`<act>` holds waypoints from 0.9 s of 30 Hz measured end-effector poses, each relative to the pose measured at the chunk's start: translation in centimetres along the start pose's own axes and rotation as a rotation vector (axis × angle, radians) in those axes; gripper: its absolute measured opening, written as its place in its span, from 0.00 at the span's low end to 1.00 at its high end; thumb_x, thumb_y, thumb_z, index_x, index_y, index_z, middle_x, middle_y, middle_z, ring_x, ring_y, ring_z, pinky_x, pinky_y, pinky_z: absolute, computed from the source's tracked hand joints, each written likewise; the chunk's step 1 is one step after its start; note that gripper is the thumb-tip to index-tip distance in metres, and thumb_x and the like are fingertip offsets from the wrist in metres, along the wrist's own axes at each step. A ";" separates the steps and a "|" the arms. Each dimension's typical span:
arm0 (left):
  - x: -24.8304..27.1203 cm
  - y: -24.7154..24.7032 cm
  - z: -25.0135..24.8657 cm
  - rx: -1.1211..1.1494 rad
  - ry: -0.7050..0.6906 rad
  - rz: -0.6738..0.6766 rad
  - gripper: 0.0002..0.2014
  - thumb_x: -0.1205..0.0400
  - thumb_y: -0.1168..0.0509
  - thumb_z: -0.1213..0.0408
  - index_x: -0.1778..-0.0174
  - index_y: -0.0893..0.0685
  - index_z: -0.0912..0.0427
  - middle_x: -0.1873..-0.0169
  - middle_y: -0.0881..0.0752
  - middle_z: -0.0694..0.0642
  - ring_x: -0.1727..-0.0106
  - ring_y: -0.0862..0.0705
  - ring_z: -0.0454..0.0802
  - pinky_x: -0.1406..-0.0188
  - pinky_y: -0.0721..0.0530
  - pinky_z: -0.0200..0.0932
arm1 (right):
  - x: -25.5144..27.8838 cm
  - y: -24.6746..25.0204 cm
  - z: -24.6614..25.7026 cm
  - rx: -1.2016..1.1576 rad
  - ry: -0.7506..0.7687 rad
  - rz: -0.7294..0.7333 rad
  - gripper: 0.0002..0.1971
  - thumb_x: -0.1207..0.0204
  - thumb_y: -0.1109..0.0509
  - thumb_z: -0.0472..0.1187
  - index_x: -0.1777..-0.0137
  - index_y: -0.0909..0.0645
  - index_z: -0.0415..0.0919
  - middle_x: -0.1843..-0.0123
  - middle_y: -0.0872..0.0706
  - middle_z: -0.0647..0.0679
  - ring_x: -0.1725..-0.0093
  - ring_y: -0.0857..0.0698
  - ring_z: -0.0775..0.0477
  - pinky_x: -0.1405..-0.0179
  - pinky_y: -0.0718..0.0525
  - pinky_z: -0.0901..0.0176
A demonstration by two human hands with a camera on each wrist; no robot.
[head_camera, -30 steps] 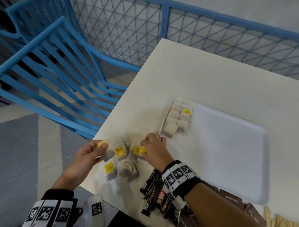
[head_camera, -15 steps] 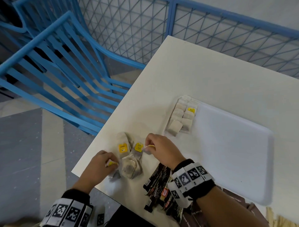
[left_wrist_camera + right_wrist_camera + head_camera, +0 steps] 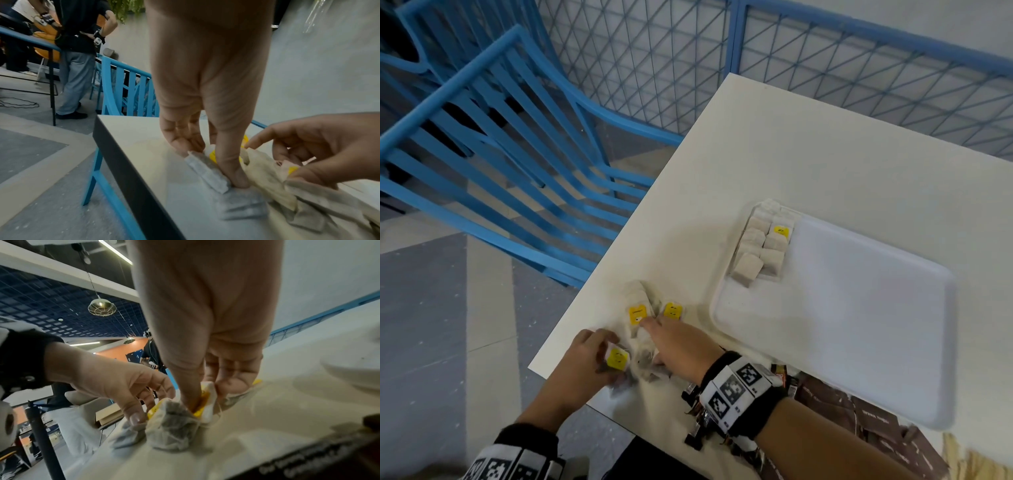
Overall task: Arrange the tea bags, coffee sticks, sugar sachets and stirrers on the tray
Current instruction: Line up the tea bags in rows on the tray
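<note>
Both hands down at the near corner of the white surface [image 3: 774, 164], in the loose pile of tea bags [image 3: 645, 308]. Left hand [image 3: 585, 359]: grip pinching a yellow-tagged tea bag [image 3: 617, 358] btwn thumb & fingers. Right hand [image 3: 681, 346]: thumb & fingers pinching a yellow tag [image 3: 202, 404] in the pile. White tray [image 3: 893, 394] lies just right of the pile, w/ two short rows of tea bags [image 3: 760, 246] packed in its far-left corner. Dark coffee sticks [image 3: 698, 411] lie under the right wrist.
</note>
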State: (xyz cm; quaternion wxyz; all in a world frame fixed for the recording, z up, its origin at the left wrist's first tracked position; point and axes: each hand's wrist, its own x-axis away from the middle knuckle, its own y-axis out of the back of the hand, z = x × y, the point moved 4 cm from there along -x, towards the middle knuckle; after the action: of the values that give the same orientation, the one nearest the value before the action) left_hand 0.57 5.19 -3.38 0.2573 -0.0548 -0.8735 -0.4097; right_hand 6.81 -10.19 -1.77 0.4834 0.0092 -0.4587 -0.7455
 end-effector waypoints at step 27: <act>-6.5 2.4 -5.9 -0.055 -0.085 -0.060 0.13 0.32 0.22 0.62 0.53 0.11 0.56 0.48 0.21 0.53 0.43 0.24 0.54 0.46 0.26 0.39 | 4.4 5.4 -4.3 -0.348 -0.029 -0.206 0.09 0.25 0.30 0.41 0.47 0.22 0.42 0.54 0.16 0.49 0.56 0.18 0.51 0.59 0.22 0.63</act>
State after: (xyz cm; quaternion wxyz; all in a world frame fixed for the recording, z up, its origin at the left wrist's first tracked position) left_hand 9.33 3.15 -1.78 0.2058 -0.0529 -0.8733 -0.4385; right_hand 10.32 -16.93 1.35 0.3922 -0.0382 -0.3266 -0.8591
